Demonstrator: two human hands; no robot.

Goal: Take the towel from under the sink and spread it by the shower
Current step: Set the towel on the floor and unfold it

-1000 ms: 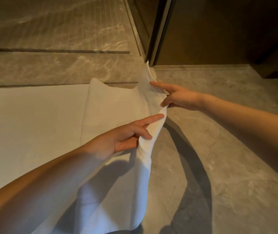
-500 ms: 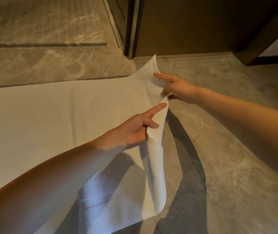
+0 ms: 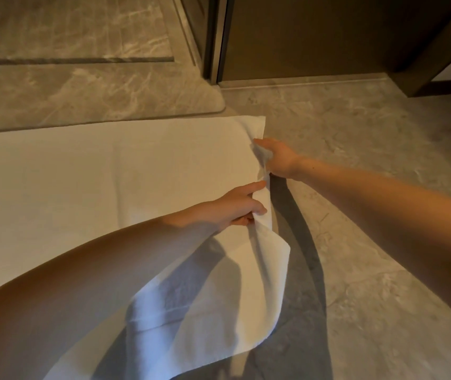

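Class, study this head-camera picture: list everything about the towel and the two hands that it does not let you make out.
- Towel, left end: cut off by the head view's left edge.
- Towel's near edge: covered by the left forearm, head view.
- Right hand, fingertips: behind the lifted towel hem and motion-blurred, head view.
- Left hand, underside of its grip: turned away from the camera.

One white towel [image 3: 87, 182], two hands: left hand [image 3: 232, 211], right hand [image 3: 280, 159]
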